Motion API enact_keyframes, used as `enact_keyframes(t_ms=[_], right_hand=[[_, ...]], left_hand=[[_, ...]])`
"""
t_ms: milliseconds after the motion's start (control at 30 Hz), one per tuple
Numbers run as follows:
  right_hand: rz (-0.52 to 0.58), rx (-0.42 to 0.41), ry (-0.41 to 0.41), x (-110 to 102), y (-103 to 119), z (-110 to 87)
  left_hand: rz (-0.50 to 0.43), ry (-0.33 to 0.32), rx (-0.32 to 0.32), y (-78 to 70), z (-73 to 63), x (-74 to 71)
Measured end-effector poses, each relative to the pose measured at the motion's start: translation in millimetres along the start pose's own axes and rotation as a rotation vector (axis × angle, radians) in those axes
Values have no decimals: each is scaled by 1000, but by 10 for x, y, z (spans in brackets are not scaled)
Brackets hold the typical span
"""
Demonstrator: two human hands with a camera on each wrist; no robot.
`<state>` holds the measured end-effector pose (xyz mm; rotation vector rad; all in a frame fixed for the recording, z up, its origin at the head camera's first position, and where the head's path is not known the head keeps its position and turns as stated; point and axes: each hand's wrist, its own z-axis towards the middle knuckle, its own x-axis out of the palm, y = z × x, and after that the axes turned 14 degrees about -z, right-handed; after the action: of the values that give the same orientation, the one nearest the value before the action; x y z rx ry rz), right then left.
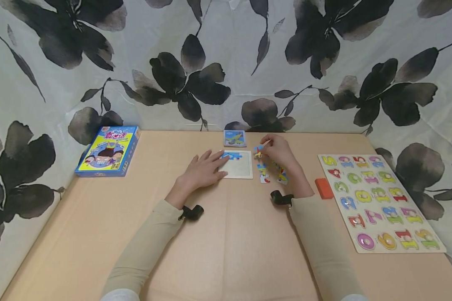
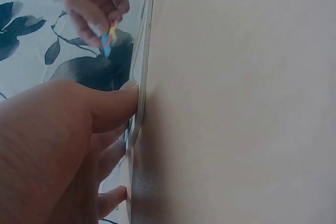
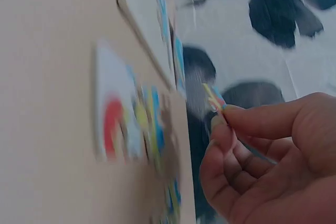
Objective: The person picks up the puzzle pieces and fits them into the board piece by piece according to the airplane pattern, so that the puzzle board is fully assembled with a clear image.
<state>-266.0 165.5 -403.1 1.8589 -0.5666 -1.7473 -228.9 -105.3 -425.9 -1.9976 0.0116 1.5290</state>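
My left hand [image 1: 203, 169] lies with its fingers spread over the left side of a white puzzle tray [image 1: 241, 170]. In the left wrist view its thumb [image 2: 118, 109] rests against the tray's edge. Joined blue puzzle pieces [image 1: 234, 156] fill part of the tray's top. Right of the tray, my right hand [image 1: 279, 149] is raised a little, pinching a small colourful puzzle piece [image 3: 214, 97] between thumb and forefinger. Below and beside it lie loose puzzle pieces [image 1: 263, 173], blurred in the right wrist view.
A small blue picture box [image 1: 234, 138] with a plane on it sits behind the tray. At the left stands a blue and yellow game box [image 1: 107, 152]. To the right are a red block [image 1: 324, 189] and a board of colourful number pieces [image 1: 380, 200]. Floral cloth [image 1: 241, 75] hangs behind.
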Motion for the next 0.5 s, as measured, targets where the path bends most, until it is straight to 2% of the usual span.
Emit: enact_keyframes(t_ms=[167, 333, 500], right_hand=[[71, -12, 41, 222, 143, 27], [25, 25, 16, 401, 186, 83], [20, 57, -18, 469, 201, 112]], left_hand=[[-5, 3, -3, -7, -8, -5], [0, 7, 2, -7, -12, -5], [2, -2, 7, 5, -14, 0]])
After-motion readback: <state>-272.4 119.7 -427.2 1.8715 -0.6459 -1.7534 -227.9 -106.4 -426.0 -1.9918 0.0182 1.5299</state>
